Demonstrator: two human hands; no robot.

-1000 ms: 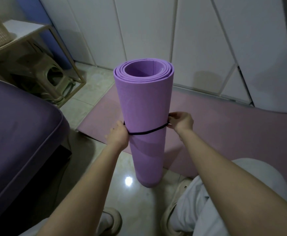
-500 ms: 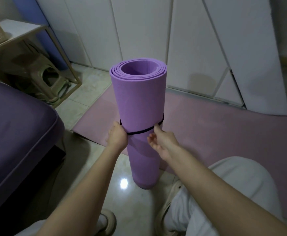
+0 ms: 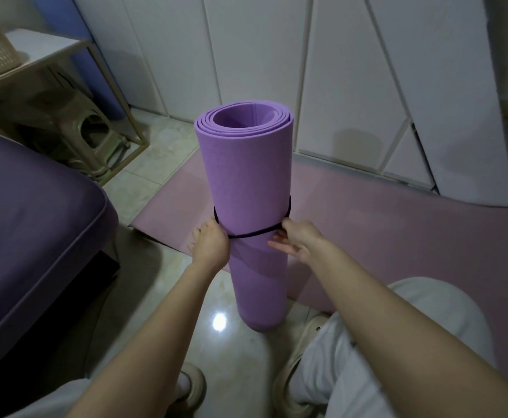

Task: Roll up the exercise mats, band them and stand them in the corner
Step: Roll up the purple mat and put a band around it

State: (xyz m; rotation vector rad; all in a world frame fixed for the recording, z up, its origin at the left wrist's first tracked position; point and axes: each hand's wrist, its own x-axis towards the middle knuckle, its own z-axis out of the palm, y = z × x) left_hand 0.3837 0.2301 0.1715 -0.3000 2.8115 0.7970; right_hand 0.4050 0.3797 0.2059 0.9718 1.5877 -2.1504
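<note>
As the rolled mat [image 3: 246, 164] stands on tile [image 3: 234, 369], left hand [image 3: 210, 245] and right hand [image 3: 301, 241] pinch the band [image 3: 255, 234] at its edges.

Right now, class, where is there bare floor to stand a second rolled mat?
Bare tiles between the bed, the table and the pink mat; also that mat itself, right of the roll. Crowded under the table, where a stool sits.

Right hand [image 3: 300, 240] is coming round from the far right flank of the upright rolled purple foam exercise mat [image 3: 246, 170] to its near right face. Its palm is now turning toward the roll, with the lower fingers [image 3: 276, 245] stretching out below the thin black elastic band [image 3: 255, 233], which it is pinching at the front. The band's right side is riding higher up the roll.
</note>
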